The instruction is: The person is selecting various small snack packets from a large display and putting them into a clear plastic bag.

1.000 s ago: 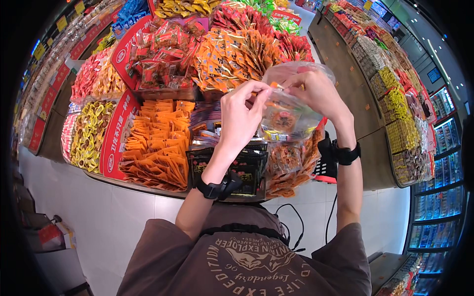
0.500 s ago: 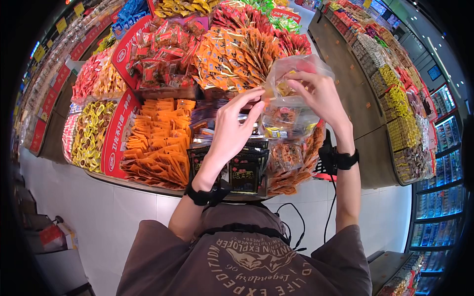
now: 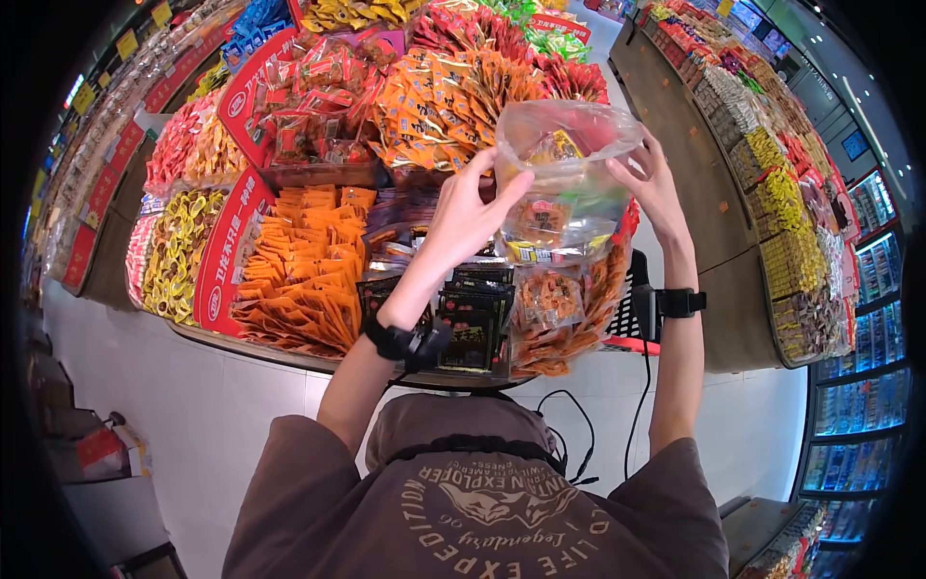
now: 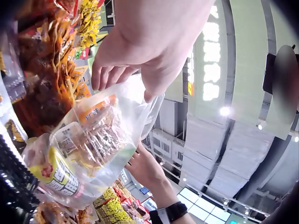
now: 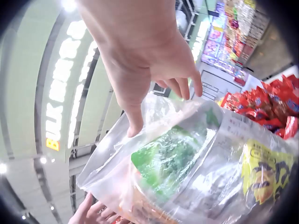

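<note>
A clear plastic bag [image 3: 579, 179] is held up by both hands over the snack display, its mouth spread wide. My left hand [image 3: 468, 217] grips its left edge, thumb on the near side. On the right edge, my right hand [image 3: 659, 193] holds the plastic between thumb and fingers. Wrapped snacks lie inside, among them a yellow packet [image 3: 557, 147]. The left wrist view shows the left hand [image 4: 154, 42] above the bag [image 4: 126, 109] and a yellow-and-white packet [image 4: 63, 175]. In the right wrist view, a green packet [image 5: 168, 158] shows beneath the right hand [image 5: 145, 56].
Orange packets [image 3: 304, 275] and black packets [image 3: 471, 323] fill bins on the near side, with red-wrapped snacks [image 3: 328, 106] farther back. A black basket [image 3: 627, 314] is beside the display's right edge. Another stocked counter [image 3: 694, 183] runs along the right; cables [image 3: 584, 425] hang near the waist.
The hands have moved apart, the right one outward to the bag's right edge. The bag's mouth has widened, and its contents show more plainly from above.
</note>
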Demonstrator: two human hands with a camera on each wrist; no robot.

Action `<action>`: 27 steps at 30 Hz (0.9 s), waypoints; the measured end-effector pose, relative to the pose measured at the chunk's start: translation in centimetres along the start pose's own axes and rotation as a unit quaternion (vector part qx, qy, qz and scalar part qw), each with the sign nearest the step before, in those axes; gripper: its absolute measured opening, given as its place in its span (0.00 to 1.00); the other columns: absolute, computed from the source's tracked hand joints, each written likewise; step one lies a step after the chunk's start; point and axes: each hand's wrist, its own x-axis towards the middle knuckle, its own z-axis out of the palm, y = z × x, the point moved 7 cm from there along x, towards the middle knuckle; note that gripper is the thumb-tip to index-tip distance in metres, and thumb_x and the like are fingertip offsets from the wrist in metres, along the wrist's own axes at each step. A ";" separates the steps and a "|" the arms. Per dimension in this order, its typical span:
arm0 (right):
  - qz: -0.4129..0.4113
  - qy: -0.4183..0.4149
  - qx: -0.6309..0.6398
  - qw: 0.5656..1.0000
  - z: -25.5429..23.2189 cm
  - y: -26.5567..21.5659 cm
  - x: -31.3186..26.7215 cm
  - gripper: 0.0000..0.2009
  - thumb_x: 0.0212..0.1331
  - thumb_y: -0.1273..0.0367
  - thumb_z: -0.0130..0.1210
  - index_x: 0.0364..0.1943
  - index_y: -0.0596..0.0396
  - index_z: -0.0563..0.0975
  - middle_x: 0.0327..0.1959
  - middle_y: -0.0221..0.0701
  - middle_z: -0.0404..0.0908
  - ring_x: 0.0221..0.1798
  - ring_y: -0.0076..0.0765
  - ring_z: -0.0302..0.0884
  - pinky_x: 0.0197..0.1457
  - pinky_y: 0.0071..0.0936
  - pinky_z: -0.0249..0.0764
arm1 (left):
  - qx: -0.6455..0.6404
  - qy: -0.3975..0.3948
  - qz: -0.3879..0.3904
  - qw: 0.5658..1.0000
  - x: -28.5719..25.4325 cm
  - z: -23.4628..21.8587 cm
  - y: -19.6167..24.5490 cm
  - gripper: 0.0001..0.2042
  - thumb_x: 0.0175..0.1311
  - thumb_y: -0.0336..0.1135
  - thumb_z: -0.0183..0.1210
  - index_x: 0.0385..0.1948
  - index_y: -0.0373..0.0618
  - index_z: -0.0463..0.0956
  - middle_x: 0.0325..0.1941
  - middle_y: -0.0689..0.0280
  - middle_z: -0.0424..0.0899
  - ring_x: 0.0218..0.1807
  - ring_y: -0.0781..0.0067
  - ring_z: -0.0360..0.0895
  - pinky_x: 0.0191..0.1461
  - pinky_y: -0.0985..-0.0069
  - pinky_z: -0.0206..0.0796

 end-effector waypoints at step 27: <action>0.121 -0.004 0.098 0.988 0.9 2.4 1.4 0.14 0.64 0.62 0.60 0.39 0.62 0.82 0.21 0.28 0.82 0.24 0.15 0.73 0.28 0.22 0.67 | 0.063 0.067 -0.036 0.995 5.4 0.9 -2.6 0.11 0.72 0.35 0.55 0.43 0.35 0.79 0.31 0.60 0.85 0.35 0.78 0.83 0.38 0.79 0.71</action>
